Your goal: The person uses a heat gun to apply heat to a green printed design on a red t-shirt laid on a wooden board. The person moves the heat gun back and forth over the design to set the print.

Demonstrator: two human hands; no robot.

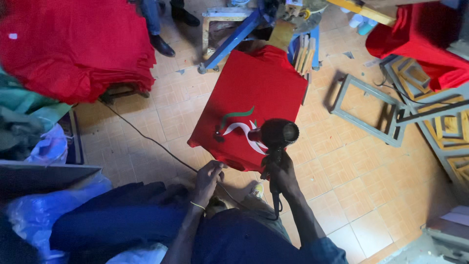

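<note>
1. Head view: at the near left, pale plastic bags (41,215) bulge; what they hold cannot be told.
2. The right hand (282,172) is clenched around a black hair dryer (274,134) held over the red shirt (251,105) at the centre.
3. The left hand (209,175) pinches the shirt's near edge.
4. The shirt carries a white and green curved print (239,124); a red shirt stack (73,46) lies at the far left.

A red shirt (249,98) bears a white and green swirl print (239,126), beside a black hair dryer (274,134).
</note>
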